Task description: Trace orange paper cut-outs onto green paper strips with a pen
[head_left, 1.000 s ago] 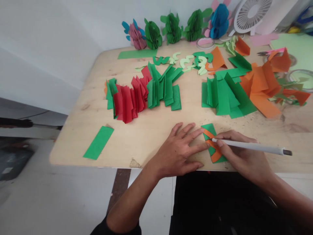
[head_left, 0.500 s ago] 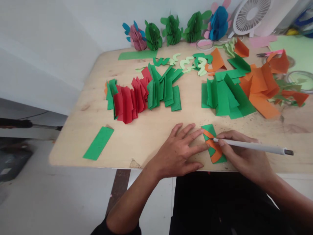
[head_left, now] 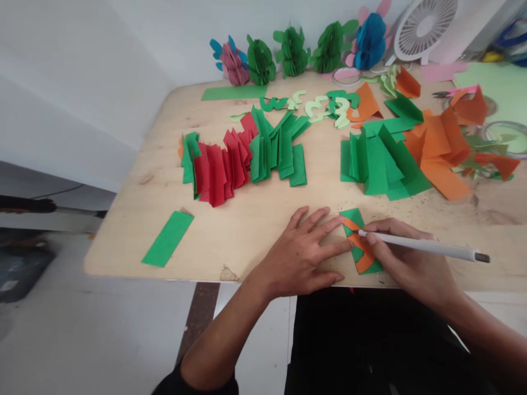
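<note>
My right hand (head_left: pixel 411 260) grips a white pen (head_left: pixel 424 245), its tip resting at the edge of a curved orange paper cutout (head_left: pixel 365 255). That cutout lies on a small green paper rectangle (head_left: pixel 354 216) near the table's front edge. With fingers spread flat, my left hand (head_left: pixel 308 252) presses down; its fingertips touch the cutout and the green paper's left side. Part of the cutout is hidden under the fingers. Farther left a separate green paper strip (head_left: pixel 168 238) lies flat by itself.
Folded red papers (head_left: pixel 218 170) and folded green papers (head_left: pixel 274 148) stand mid-table. More green (head_left: pixel 379 164) and orange papers (head_left: pixel 442 137) are at the right. Pale green cutouts (head_left: pixel 317 107) lie behind. Honeycomb paper figures (head_left: pixel 293 52) and a white fan (head_left: pixel 426 27) line the wall.
The whole view has shifted slightly. Both hands keep nearly the same place, and the pen has barely moved along the orange cutout's edge.
</note>
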Tool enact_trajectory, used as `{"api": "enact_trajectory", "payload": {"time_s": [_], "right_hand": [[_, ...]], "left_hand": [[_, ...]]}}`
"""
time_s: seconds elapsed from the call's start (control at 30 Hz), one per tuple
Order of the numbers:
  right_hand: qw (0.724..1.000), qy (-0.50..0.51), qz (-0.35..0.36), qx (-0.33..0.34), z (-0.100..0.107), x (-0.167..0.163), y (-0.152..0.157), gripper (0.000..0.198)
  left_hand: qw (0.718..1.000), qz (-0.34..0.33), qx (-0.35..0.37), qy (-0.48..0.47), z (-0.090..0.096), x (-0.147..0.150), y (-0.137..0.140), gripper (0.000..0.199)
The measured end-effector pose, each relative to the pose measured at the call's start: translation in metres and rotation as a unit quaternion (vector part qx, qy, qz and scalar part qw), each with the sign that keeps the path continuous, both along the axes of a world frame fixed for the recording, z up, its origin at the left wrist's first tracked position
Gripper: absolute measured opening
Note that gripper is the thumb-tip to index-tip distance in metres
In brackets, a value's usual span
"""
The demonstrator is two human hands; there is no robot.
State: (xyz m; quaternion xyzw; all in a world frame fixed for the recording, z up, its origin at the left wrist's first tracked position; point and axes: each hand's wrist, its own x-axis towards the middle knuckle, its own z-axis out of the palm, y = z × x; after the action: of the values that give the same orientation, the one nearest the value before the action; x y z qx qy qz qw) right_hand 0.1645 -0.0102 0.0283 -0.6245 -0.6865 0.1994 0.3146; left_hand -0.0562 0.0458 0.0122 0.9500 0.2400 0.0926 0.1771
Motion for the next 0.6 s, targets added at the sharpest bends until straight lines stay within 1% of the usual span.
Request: {"api": "enact_trajectory", "payload": {"time_s": [0.2,0.6], "right_hand": [[1.000,-0.001,-0.004,-0.003,0.001,0.000,-0.002,0.008],[1.000,0.010,0.014,-0.003,-0.001,-0.009,0.010,0.013]], "left_hand": [[1.000,0.000,0.000,0.002,0.000,0.000,0.000,0.052],[1.000,-0.001,-0.001,0.011,0.002,0.000,-0.001,0.053]]}}
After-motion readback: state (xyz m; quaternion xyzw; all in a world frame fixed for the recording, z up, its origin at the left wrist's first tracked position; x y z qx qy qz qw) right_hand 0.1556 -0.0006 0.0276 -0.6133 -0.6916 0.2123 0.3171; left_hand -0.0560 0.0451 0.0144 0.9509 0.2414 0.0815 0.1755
